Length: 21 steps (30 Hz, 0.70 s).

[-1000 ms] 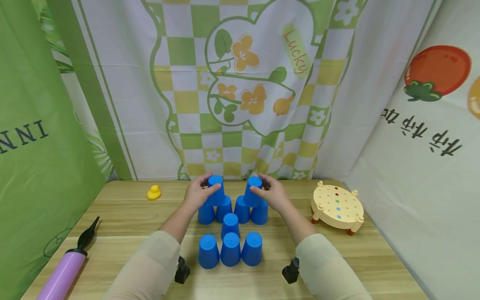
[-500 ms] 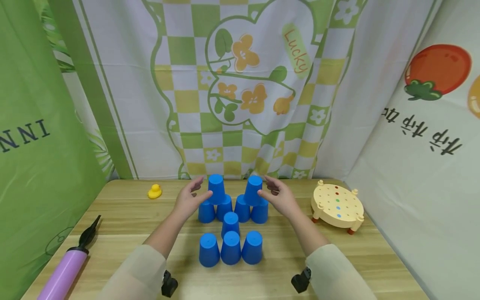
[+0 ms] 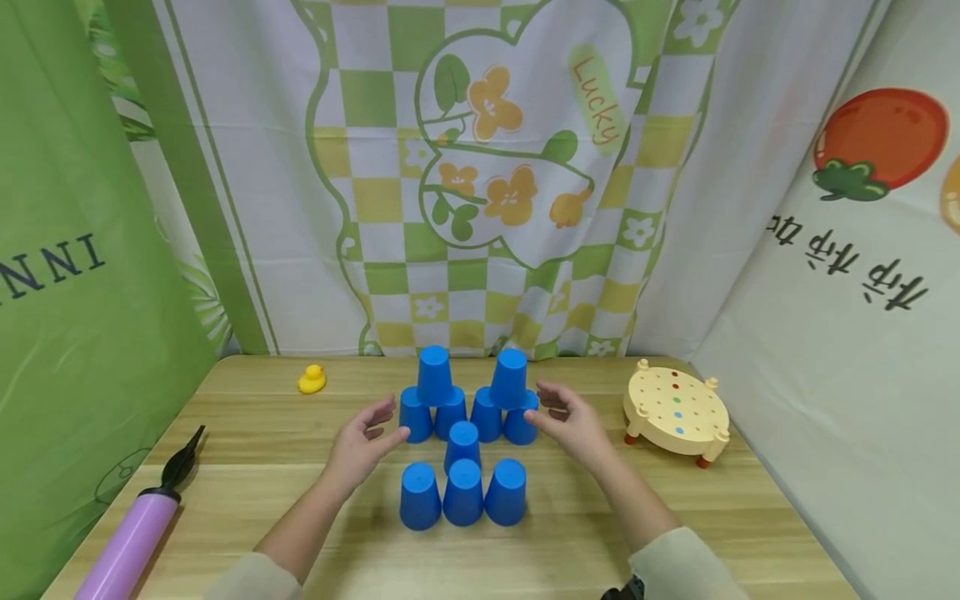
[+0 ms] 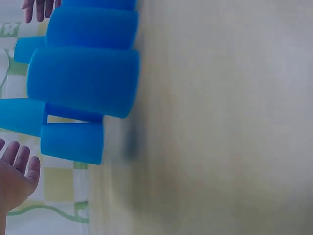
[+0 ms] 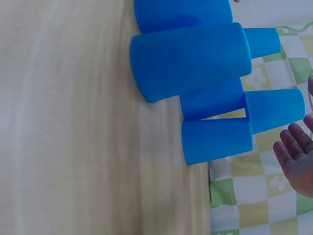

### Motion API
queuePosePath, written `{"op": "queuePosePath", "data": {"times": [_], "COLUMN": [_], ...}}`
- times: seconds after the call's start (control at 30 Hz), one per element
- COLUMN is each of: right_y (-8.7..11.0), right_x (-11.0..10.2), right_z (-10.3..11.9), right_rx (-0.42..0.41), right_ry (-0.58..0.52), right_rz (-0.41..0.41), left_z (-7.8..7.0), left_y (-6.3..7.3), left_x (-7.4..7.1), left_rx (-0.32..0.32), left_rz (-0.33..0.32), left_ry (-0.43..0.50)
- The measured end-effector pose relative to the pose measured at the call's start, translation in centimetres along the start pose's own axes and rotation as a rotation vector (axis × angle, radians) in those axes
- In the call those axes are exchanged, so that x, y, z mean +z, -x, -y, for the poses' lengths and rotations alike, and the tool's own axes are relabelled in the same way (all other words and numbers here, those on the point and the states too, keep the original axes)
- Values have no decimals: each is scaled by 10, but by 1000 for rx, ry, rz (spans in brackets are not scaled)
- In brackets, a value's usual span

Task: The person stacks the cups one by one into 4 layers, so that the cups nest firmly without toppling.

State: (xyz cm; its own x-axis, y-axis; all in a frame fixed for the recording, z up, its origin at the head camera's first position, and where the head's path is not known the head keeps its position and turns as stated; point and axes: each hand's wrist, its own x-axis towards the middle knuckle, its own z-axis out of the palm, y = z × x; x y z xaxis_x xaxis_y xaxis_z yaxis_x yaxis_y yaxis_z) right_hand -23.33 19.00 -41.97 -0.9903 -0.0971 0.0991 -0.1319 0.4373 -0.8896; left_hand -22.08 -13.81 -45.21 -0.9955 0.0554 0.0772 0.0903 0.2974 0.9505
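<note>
Blue tapered plastic cups [image 3: 462, 493] stand upright on the pale wood-grain table [image 3: 570, 542], between left hand [image 3: 362, 443] and right hand [image 3: 573, 427]; each relaxed, empty grip lies just beside its nearer rear stack.

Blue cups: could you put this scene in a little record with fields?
Left stack: one cup atop two
Right stack: one cup atop two
Front row: three cups; another cup stands behind the middle one
Left hand: beside the left stack, holding nothing
Right hand: beside the right stack, holding nothing
Elsewhere: yellow duck, purple pump, cream stand
</note>
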Motion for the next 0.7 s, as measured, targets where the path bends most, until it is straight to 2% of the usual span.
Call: {"op": "queuePosePath", "data": {"times": [0.2,0.37,0.7], "right_y": [15,26,37], "right_x": [10,18,26], "right_z": [-7,-16,-25], "right_rx": [9,-15,-79], "right_ry": [-29,-42,37], "right_rz": [47,107,292], "left_z": [12,16,24], "left_y": [18,29,38], "left_x": [8,17,28], "left_rx": [-29,-19,-10], "left_rz": [20,53,120], "left_ry": [29,51,74]}}
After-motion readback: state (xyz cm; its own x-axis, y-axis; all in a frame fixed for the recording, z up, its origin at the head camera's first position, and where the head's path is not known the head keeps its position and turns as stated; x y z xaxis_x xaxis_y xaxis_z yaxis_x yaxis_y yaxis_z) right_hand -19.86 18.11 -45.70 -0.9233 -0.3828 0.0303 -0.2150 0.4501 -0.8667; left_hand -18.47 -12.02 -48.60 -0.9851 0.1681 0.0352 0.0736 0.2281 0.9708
